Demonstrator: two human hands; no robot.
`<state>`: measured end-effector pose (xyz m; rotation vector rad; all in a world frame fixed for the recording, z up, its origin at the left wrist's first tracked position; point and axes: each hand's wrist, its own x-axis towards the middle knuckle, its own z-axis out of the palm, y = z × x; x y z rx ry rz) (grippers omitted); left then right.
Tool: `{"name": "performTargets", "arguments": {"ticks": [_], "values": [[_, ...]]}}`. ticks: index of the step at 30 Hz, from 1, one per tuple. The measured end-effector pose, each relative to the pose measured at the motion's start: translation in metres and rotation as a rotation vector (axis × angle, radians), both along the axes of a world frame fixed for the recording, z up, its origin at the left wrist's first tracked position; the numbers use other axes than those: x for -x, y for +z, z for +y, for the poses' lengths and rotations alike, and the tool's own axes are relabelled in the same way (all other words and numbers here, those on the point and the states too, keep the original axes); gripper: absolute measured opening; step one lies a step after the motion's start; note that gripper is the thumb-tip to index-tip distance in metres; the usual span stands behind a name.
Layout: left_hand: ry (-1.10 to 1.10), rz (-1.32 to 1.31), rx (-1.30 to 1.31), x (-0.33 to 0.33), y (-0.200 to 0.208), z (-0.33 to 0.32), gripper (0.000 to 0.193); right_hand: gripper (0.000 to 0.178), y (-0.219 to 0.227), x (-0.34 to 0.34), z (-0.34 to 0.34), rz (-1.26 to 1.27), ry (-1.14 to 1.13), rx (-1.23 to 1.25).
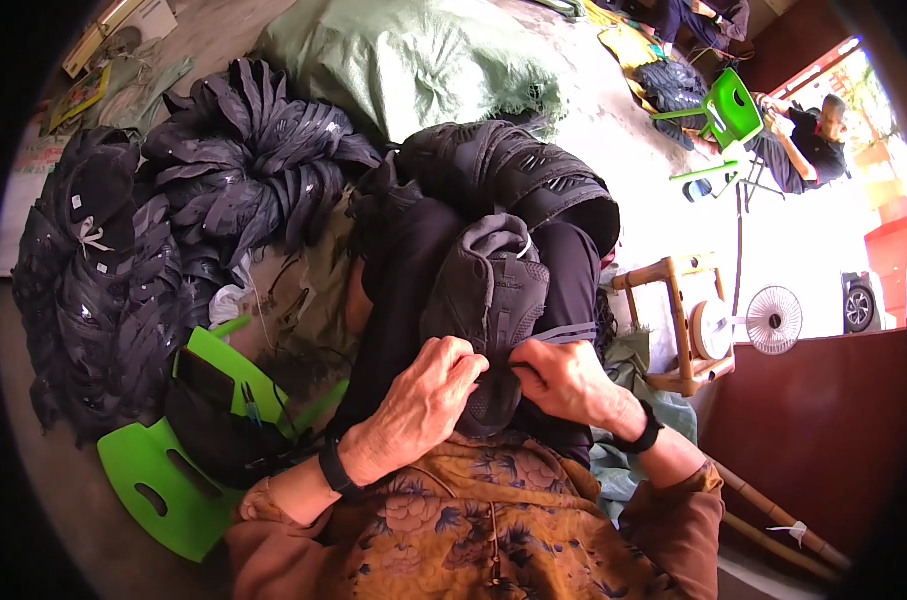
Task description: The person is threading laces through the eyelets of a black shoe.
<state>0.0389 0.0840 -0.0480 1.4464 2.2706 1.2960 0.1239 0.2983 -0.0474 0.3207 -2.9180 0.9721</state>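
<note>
A black shoe upper (489,290) lies across my lap, its padded collar pointing away from me and its toe toward my body. My left hand (424,395) is closed in a pinch at the left edge of its front part. Opposite it, my right hand (569,380) is closed, with bent fingers at the right edge. What sits between the fingertips is too small to make out clearly. A thin dark strip (569,331) runs out beside my right hand over the thigh. Beyond the upper, a stack of black shoe uppers (519,170) rests on my knees.
Large bundles of black shoe uppers (94,290) lie at the left. A green plastic chair (169,490) stands low left, with a dark bag on it. Ahead is a pale green sack (404,65). A bamboo stool (674,320) and a white fan (774,320) are at right; a seated person (814,145) works farther off.
</note>
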Motion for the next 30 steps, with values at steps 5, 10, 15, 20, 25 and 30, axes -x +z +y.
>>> {"name": "performTargets", "arguments": {"ticks": [5, 10, 15, 20, 25, 30], "values": [[-0.045, 0.08, 0.047, 0.003, -0.008, -0.001, 0.03, 0.015, 0.014, -0.01, 0.008, -0.591, 0.071, 0.551], [-0.053, 0.227, 0.108, 0.007, -0.006, 0.005, 0.026, 0.02, 0.03, -0.032, 0.002, -0.882, -0.422, 0.941], [-0.01, 0.113, 0.063, 0.011, -0.008, 0.01, 0.023, 0.021, 0.022, -0.029, 0.013, -0.409, -0.601, 0.671], [-0.05, 0.518, 0.269, 0.002, 0.002, 0.015, 0.022, 0.023, 0.009, -0.02, 0.002, -0.192, -0.561, 0.387], [0.081, 0.357, 0.163, 0.002, -0.014, 0.014, 0.023, 0.026, -0.018, -0.014, 0.002, 0.084, -0.42, 0.013], [0.305, -0.33, -0.157, -0.004, -0.038, -0.009, 0.023, 0.016, -0.011, -0.01, 0.003, -0.168, -0.458, 0.322]]}}
